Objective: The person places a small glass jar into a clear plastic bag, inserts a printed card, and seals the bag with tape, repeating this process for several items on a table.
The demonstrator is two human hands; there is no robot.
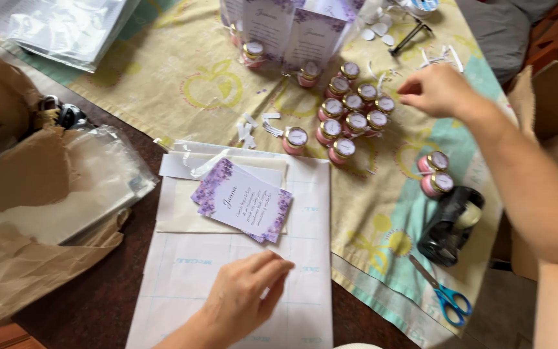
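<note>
At the far left, crumpled brown paper (pixel 27 258) and clear plastic bags (pixel 108 174) lie on the dark table (pixel 98 304). Next to them is a white gridded sheet (pixel 227 258), with a purple flowered card (pixel 243 203) on its upper part. The left hand (pixel 247 294) rests on the lower part of this sheet; its fingers are curled together and I cannot tell if they pinch something. Further right, on the yellow tablecloth (pixel 175 84), stands a cluster of small pink jars (pixel 353 119). The right hand (pixel 434 90) hovers just beside the cluster, fingertips closed together, holding nothing visible. Below it are two more jars (pixel 435 173), a black tape dispenser (pixel 450 226) and blue scissors (pixel 444 294).
</note>
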